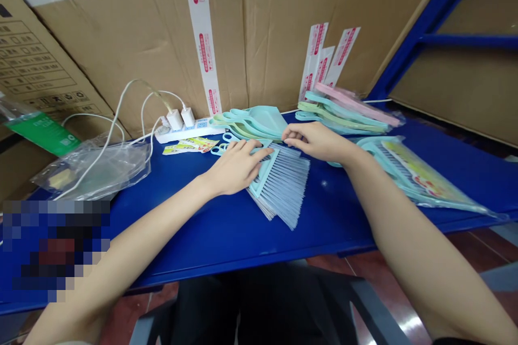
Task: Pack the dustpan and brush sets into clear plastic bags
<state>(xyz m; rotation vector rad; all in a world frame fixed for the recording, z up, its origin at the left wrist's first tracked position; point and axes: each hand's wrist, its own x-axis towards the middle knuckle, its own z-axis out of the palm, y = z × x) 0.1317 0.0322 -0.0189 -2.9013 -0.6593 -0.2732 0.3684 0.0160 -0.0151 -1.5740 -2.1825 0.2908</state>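
**Stacked hand brushes (281,188) on blue desk (226,232)**
Left hand (237,167) lay spread atop the stack; right hand (315,141) rested open at its far edge, near teal dustpans (263,121). Uneven pressure could have slid the loose stack apart.

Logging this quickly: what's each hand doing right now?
Left hand: open, resting on a pale blue hand brush.
Right hand: open, fingertips by a mint dustpan, no grip.

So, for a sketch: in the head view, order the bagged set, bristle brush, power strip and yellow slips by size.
Bagged set, then bristle brush; power strip and yellow slips look close, order unsure.
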